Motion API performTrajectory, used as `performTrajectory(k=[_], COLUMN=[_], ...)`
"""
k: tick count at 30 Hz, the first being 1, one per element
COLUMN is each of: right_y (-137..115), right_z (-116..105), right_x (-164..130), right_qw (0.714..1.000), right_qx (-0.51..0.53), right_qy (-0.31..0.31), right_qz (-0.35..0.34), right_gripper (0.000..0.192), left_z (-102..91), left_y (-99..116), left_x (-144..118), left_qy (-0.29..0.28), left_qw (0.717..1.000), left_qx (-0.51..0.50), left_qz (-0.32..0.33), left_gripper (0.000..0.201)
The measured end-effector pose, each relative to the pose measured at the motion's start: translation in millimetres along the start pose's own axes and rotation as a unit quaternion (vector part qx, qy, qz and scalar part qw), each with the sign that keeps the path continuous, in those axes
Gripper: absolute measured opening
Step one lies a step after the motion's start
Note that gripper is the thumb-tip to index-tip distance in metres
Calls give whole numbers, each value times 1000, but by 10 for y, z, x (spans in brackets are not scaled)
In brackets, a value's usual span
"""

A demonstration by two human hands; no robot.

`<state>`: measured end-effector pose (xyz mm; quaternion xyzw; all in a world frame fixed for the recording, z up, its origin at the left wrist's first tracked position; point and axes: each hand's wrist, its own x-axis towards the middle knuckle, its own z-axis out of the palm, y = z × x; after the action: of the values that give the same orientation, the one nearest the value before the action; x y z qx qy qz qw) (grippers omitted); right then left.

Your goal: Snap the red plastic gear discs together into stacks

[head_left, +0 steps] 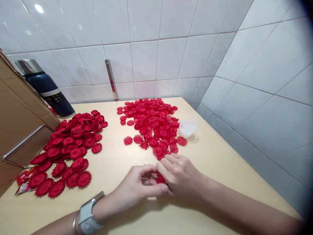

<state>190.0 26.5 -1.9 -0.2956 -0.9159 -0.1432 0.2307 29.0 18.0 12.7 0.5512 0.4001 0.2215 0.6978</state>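
Observation:
My left hand (139, 184) and my right hand (177, 173) meet over the near middle of the table. Between them is a red toothed disc (160, 178), mostly covered by the fingers. My left thumb and fingers close on its left side, while my right fingers curl over the top. Just beyond the hands lies a loose heap of red discs (156, 120) with jagged, petal-like edges. A second pile of similar, thicker-looking red discs (69, 143) spreads over the left of the table. My left wrist wears a watch (89, 212) with a pale strap.
A clear plastic cup-like container (187, 128) stands right of the middle heap. At left are a cardboard box (22, 98), a bent metal wire stand (24, 147), a dark blue flask (49, 88) and a red-and-white wrapper (24, 182). Tiled walls border the table (110, 176).

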Motion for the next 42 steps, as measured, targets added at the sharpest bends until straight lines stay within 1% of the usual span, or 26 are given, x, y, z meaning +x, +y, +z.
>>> performTrajectory(k=[2, 4, 6, 8, 10, 12, 14, 16, 20, 25, 31, 35, 39, 42], right_y=[-8, -13, -15, -15, -14, -11, -9, -8, -17, -17, -1, 1, 2, -4], right_z=[26, 63, 93, 102, 87, 62, 42, 36, 56, 85, 90, 93, 71, 48], right_x=[-8, -17, -23, -21, -10, 7, 23, 30, 25, 9, -5, -13, -4, 16], right_qw=[1000, 999, 998, 998, 999, 1000, 999, 998, 998, 999, 998, 997, 997, 999], right_qx=[-2, -3, -3, -3, 2, 11, 18, 17, 2, -21, -9, -4, -7, 1], right_qy=[7, 22, 31, 35, 24, 8, 10, 29, 50, 46, 40, 45, 44, 29], right_qz=[-25, -40, -47, -50, -34, 8, 43, 53, 33, -17, -44, -61, -62, -23], right_gripper=[25, 28, 31, 30, 25, 23, 27, 31, 33, 29, 25, 27, 26, 22], left_z=[12, 23, 27, 25, 17, 5, -8, -19, -25, -15, 13, 21, 14, 5], left_y=[-21, -51, -74, -79, -65, -39, -12, 8, 12, -15, -63, -111, -95, -43], left_x=[-3, -6, -11, -13, -9, -1, 5, 6, -7, -4, 26, 23, 17, 15], left_qy=[13, 21, 19, 16, 13, 15, 18, 20, 28, 30, 40, 36, 38, 34], left_qw=[1000, 999, 999, 999, 1000, 1000, 999, 999, 999, 999, 999, 999, 999, 999], left_qx=[20, 24, 23, 27, 20, 2, -23, -42, -47, -35, -25, -11, -19, -40], left_qz=[-9, -13, -15, -14, 0, 17, 22, 12, -3, 1, -15, -3, -14, -15], left_gripper=[15, 23, 26, 24, 18, 13, 11, 10, 8, 5, 6, 8, 14, 14])
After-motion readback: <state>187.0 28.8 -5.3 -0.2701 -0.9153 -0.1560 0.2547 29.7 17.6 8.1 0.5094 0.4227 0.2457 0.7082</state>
